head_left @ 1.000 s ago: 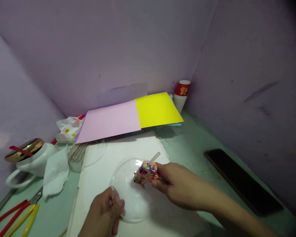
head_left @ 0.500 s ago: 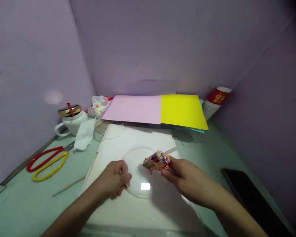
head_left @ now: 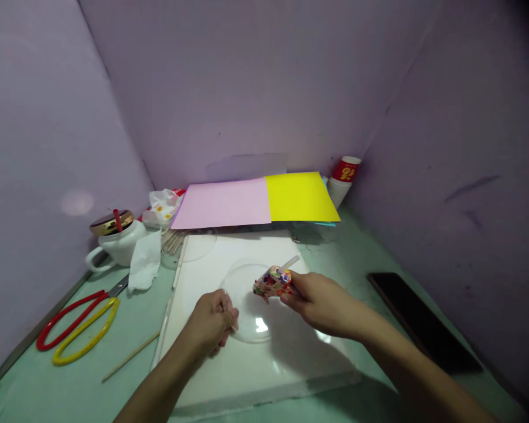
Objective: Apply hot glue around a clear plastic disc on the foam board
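Observation:
My right hand [head_left: 312, 296] is closed around a small glossy multicoloured piece [head_left: 271, 282], patterned in red, purple, green and white. Its narrower end points left, and a pale stick [head_left: 291, 262] juts out at its upper right. Below and to the left lies a round clear plastic disc [head_left: 247, 338], with a bright reflection on it. The fingers of my left hand [head_left: 214, 323] are pinched at the disc's left rim; what lies between them is partly hidden. Under both hands is a white board [head_left: 203, 376], on which my right hand casts a shadow.
Scissors [head_left: 86, 349] with red and yellow handles lie left, near a wooden stick [head_left: 130, 356]. Behind them stand a white mug [head_left: 126, 244] and a tissue [head_left: 144, 261]. Pink paper [head_left: 223, 202] and yellow paper [head_left: 302, 197] lie at the back, beside stacked paper cups [head_left: 346, 173]. A phone [head_left: 423, 320] lies right.
The view has shifted, so the background things sit further left. My right hand and the multicoloured piece have moved slightly up and left. Both hands keep their grips.

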A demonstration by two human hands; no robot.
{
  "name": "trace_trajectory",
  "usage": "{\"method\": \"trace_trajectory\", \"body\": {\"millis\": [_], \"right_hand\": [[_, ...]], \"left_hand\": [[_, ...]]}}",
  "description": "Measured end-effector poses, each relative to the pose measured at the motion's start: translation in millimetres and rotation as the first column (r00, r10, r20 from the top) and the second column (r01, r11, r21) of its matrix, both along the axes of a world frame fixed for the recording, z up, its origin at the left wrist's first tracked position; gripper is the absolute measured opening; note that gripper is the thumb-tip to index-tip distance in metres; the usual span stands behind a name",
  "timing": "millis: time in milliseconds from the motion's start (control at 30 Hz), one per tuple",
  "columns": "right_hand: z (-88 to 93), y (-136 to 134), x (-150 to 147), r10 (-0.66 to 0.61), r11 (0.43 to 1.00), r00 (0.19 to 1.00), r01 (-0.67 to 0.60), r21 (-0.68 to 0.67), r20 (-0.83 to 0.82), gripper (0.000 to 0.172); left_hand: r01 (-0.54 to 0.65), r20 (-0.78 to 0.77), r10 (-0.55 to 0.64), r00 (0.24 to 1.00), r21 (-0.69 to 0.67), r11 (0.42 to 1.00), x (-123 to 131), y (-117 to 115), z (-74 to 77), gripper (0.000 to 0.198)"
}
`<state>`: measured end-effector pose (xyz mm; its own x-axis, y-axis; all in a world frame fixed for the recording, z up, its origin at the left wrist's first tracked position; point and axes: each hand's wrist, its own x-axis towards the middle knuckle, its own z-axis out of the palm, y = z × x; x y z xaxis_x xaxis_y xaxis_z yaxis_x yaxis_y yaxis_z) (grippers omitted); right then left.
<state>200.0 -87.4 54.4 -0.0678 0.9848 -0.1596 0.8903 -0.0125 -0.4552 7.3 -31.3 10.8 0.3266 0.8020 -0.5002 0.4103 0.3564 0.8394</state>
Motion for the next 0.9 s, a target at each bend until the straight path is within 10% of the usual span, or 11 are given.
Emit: {"method": "trace_trajectory", "body": {"millis": [900], "right_hand": [[-3.2,-0.1,-1.0,-0.014,1.0,0.999,0.013,-0.021,-0.038,0.024]], "left_hand": [[0.009,0.028,-0.008,1.0,-0.031,0.999,-4.9,-0.4,-3.3,0.017]]}}
